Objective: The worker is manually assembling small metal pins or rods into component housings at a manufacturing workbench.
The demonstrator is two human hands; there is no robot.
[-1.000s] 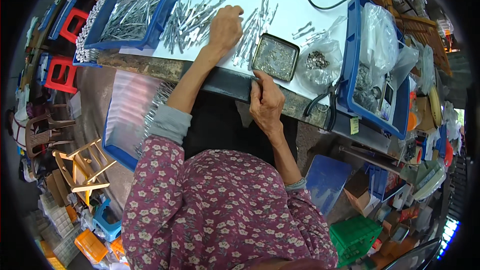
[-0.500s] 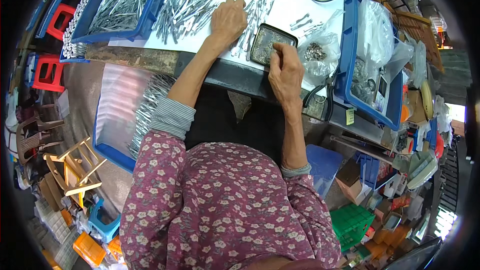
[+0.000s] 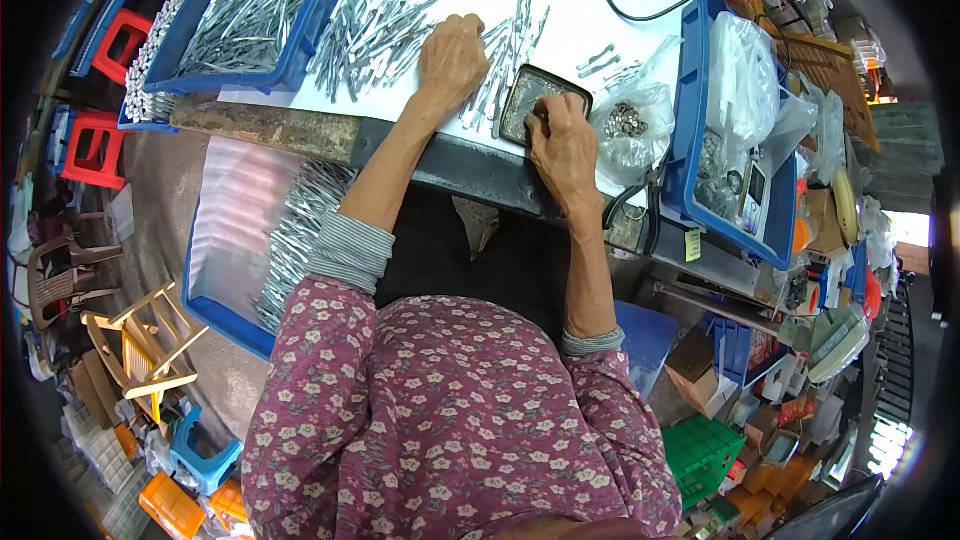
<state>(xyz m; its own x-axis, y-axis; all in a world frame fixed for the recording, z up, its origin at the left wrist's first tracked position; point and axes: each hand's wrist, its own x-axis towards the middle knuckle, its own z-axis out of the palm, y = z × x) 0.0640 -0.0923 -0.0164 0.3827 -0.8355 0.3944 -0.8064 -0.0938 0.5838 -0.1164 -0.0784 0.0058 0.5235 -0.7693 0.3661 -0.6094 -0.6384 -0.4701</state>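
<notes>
On the white-covered tabletop, my left hand [image 3: 452, 62] is closed, knuckles up, between two groups of thin silvery metal strips [image 3: 372, 40]. Whatever its fingers hold is hidden beneath them. My right hand [image 3: 567, 148] bends over a small dark rectangular tray [image 3: 522, 100] at the table's near edge. Its thumb and fingers are pinched together inside the tray, over tiny pieces too small to name. More narrow metal strips [image 3: 512, 45] lie between the left hand and the tray. Right of the tray, a clear plastic bag [image 3: 650, 125] holds small brownish metal parts [image 3: 626, 121].
A blue bin [image 3: 290, 65] full of metal strips stands at the left. At the right, another blue bin [image 3: 682, 140] holds plastic bags. Black-handled pliers [image 3: 654, 210] sit by the front edge. A black cable [image 3: 620, 10] curves across the back. Below left is a third blue tray [image 3: 225, 318].
My right hand has dipped lower into the small tray, its fingertips shifting slightly left and nearer to me. The left hand stays closed in nearly the same place. The view has tilted slightly.
</notes>
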